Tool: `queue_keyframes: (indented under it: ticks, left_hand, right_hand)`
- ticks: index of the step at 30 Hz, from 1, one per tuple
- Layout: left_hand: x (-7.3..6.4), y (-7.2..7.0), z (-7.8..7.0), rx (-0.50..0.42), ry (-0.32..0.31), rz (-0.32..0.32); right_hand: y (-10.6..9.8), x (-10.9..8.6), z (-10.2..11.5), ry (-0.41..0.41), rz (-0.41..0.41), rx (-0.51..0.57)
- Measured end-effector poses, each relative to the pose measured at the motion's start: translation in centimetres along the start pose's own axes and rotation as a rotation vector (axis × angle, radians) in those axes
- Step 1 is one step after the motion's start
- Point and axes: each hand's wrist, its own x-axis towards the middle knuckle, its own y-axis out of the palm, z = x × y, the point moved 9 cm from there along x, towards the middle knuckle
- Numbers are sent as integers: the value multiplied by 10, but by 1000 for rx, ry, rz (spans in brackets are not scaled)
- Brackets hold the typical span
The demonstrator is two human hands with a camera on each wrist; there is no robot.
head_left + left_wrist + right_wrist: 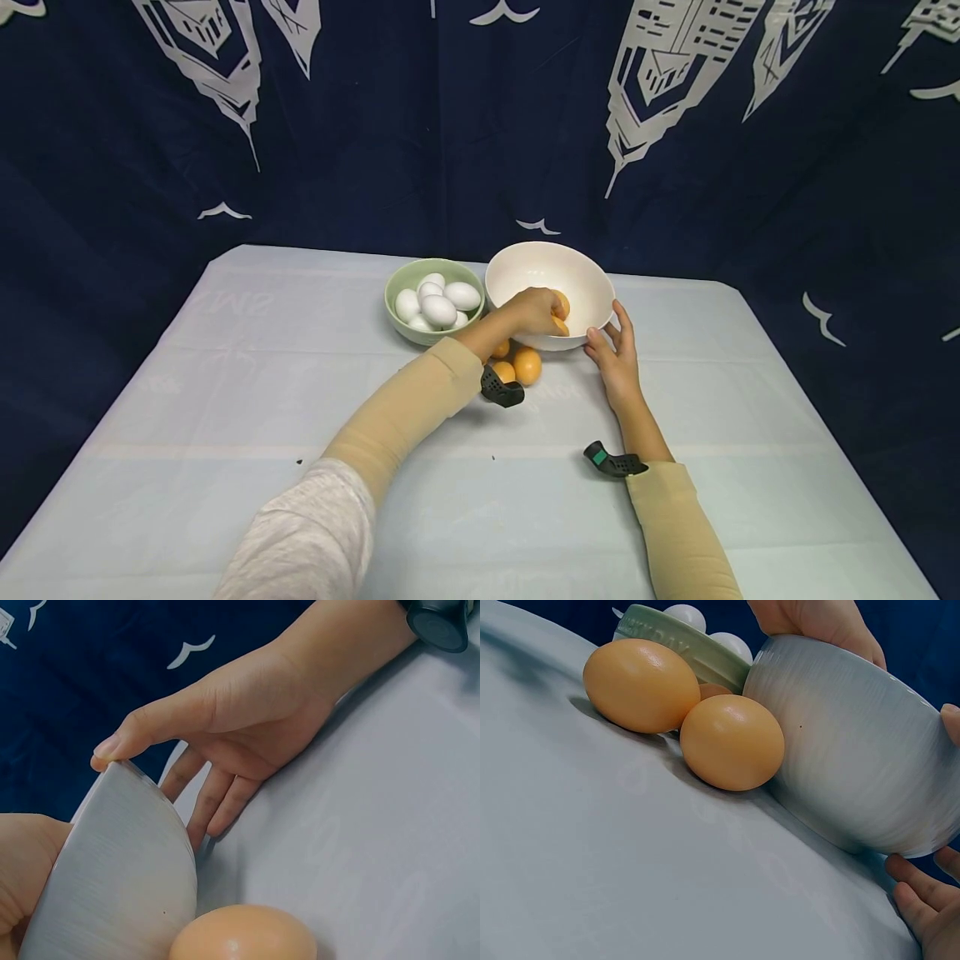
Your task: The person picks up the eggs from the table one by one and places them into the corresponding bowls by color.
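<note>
My left hand [534,312] reaches over the near rim into a large white bowl [525,265], its curled fingers on a brown egg [559,326]. Another brown egg [562,303] shows just beyond those fingers, inside the bowl. With my right hand [619,358] I hold the bowl's right side; in the left wrist view the thumb lies on the rim and the other fingers spread along the outer wall. Several brown eggs lie on the table at the bowl's near left, two of them large in the right wrist view, a front egg [732,742] and a left egg [641,686].
Left of the white bowl, and close against it, stands a green bowl [397,321] of several white eggs [438,311]. Both bowls are near the far edge of the white-covered table [225,375]. A dark blue patterned cloth [360,167] hangs behind.
</note>
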Motion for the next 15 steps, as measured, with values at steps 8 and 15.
queue_keyframes:
  ticks: [8,15]
  left_hand:
    - [1,2,3,19,-43,27]
    - [0,2,2,21,-64,30]
  right_hand:
    - [-1,2,-2,4,5,5]
    - [-1,2,-2,5,7,3]
